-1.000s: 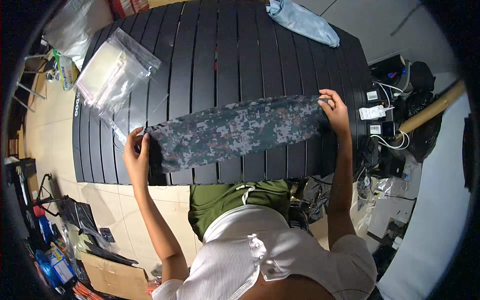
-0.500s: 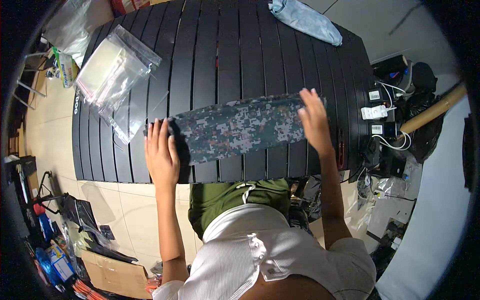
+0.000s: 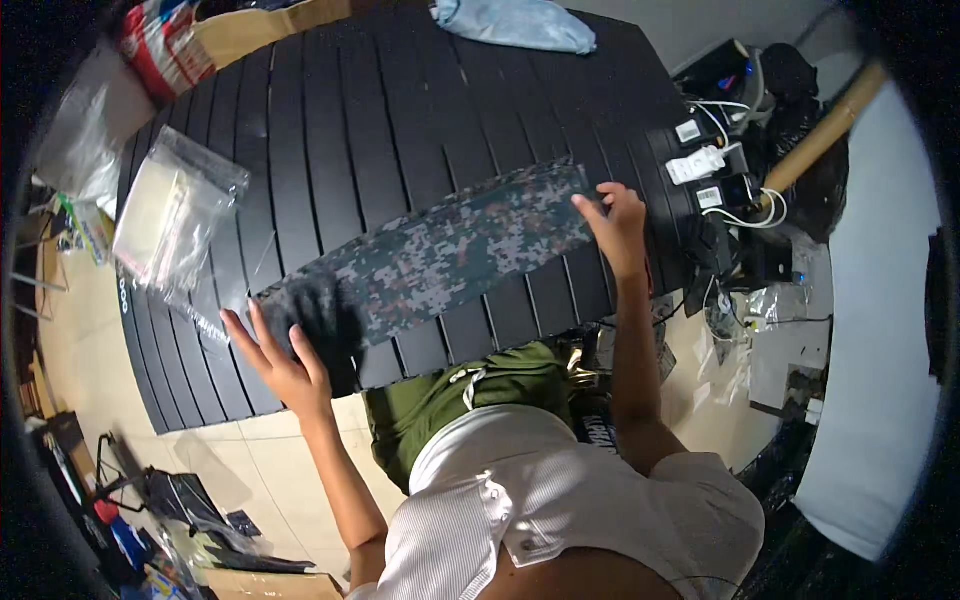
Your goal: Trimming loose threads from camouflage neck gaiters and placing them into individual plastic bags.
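A long folded strip of digital-camouflage cloth [image 3: 440,255] in dark green, grey and brown lies slantwise on a black slatted table [image 3: 320,110]. At its left end, my left hand [image 3: 288,370] is open with fingers spread, the fingertips reaching the cloth's dark left edge. My right hand [image 3: 620,232] is beside the right end. Its thumb points to the cloth's edge while the other fingers are bent and apart from the thumb, with nothing seen between them. Whether the right thumb touches the cloth is hard to make out.
Clear plastic bags [image 3: 165,215] lie on the table's left part. A light-blue wrapped bundle [image 3: 515,25] rests at the far edge. Right of the table are white plugs and cables [image 3: 697,165], black bags and a cardboard tube [image 3: 825,130].
My left hand has slid left and nearer, its fingers now spread wider. My right hand's fingers have bent at the cloth's right end. The view has turned, so table and cloth look more slanted.
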Available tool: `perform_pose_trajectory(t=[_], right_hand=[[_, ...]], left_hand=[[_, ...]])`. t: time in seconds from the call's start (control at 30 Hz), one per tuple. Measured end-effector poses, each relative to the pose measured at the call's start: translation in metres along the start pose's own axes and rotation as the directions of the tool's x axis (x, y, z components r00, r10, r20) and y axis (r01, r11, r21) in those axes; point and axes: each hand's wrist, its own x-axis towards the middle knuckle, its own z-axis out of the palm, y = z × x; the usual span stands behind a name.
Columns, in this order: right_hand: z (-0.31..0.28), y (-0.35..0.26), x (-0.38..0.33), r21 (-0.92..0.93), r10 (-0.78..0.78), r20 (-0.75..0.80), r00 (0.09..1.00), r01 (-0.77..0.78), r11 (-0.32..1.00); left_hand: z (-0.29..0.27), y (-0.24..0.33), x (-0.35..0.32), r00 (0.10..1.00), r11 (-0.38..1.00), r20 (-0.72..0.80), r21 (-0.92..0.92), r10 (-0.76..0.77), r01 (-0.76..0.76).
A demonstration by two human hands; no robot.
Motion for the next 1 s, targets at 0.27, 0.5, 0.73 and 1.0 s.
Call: perform_pose_trajectory(t=[0.27,0.5,0.73,1.0], right_hand=[[-0.014,-0.039,-0.002,0.258,0.167,0.127,0.978,-0.195,0.946],[-0.014,-0.126,-0.072,0.358,-0.298,0.084,0.951,0.25,0.899],[-0.065,-0.141,-0.079,0.605,-0.515,0.328,0.792,0.242,0.758],[-0.076,-0.109,-0.056,0.655,-0.464,0.228,0.856,0.218,0.724]], left_hand=[[0.046,0.091,-0.004,0.874,0.642,0.421,-0.607,-0.242,0.47],[0.108,0.124,-0.013,0.358,-0.45,0.933,-0.337,-0.041,0.827],[0.048,0.103,0.027,0.345,-0.358,0.895,-0.432,-0.283,0.828],[-0.018,-0.005,0.023,0.363,0.001,0.687,-0.466,-0.63,0.885]])
